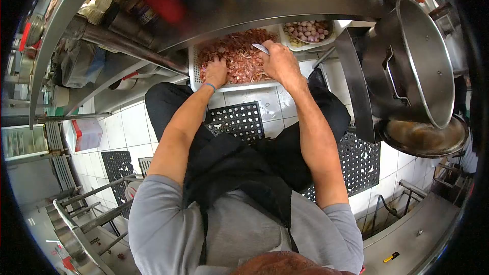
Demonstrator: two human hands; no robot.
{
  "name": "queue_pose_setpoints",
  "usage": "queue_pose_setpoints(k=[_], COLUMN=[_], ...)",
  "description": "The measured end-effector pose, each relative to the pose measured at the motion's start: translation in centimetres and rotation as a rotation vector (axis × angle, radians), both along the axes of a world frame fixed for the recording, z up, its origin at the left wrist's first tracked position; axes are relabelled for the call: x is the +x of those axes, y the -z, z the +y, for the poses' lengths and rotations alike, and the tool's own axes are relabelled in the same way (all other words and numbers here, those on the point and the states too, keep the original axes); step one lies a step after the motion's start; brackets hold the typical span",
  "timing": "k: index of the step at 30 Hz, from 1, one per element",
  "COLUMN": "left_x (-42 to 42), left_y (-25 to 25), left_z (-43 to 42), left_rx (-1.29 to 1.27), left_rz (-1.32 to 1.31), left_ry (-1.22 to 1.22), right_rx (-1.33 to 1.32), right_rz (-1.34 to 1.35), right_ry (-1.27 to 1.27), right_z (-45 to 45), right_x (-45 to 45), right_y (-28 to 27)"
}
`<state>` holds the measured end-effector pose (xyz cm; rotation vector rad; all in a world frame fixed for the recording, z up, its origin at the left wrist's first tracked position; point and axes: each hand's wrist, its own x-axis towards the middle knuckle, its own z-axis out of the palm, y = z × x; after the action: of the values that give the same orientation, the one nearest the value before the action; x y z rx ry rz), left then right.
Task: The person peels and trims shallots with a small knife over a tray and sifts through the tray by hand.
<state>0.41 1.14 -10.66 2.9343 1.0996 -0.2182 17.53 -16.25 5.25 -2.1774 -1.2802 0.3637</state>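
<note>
A white perforated basket [194, 66] in front of me is heaped with reddish-pink shallots and loose skins [242, 56]. My left hand [216, 73] reaches into the left part of the heap, its fingers apart and touching the pieces; the fingertips are partly buried. Over the basket's right side, my right hand [282, 64] is closed around a small knife [261, 48], whose blade points up and left. Beside the basket on the right stands a white container [301, 47] with a bowl of peeled, pale purple shallots [309, 31].
A steel counter [285, 2] overhangs the basket's far side. To the right, a large steel pot [415, 63] stands above a brown-stained round pan or lid [425, 135]. Black perforated mats [235, 121] lie on white floor tiles. A metal rack [76, 224] is at lower left.
</note>
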Motion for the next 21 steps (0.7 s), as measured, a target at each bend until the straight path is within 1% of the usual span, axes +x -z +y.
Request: queue_pose_setpoints(k=[2, 5, 8, 11, 14, 17, 18, 21], left_x=[0.2, 0.9, 1.1, 0.7, 0.0, -1.7, -1.8, -2.9], left_y=[1.3, 0.7, 3.0, 4.2, 1.5, 3.0, 0.2, -1.7], left_z=[0.5, 0.1, 1.4, 2.1, 3.1, 8.1, 8.2, 9.4], left_rx=[0.004, 0.024, 0.041, 0.028, -0.102, -0.123, -0.147, -0.191], left_rz=[0.009, 0.012, 0.02, -0.027, -0.139, -0.08, 0.006, 0.222], left_ry=[-0.035, -0.077, -0.052, -0.027, 0.011, 0.045, 0.024, 0.125], right_rx=[0.004, -0.006, -0.025, -0.006, 0.023, 0.039, 0.048, 0.072], right_rz=[-0.009, -0.014, -0.003, 0.005, -0.028, 0.0, 0.003, 0.003], right_ry=[-0.001, 0.006, 0.012, 0.028, 0.046, 0.047, 0.038, 0.019], right_z=[0.0, -0.2, -0.3, -0.5, -0.6, -0.7, -0.6, -0.3], right_x=[0.0, 0.0, 0.0, 0.2, 0.8, 1.0, 1.1, 1.2], right_y=[0.1, 0.0, 0.0, -0.1, -0.2, -1.2, -1.2, -1.3])
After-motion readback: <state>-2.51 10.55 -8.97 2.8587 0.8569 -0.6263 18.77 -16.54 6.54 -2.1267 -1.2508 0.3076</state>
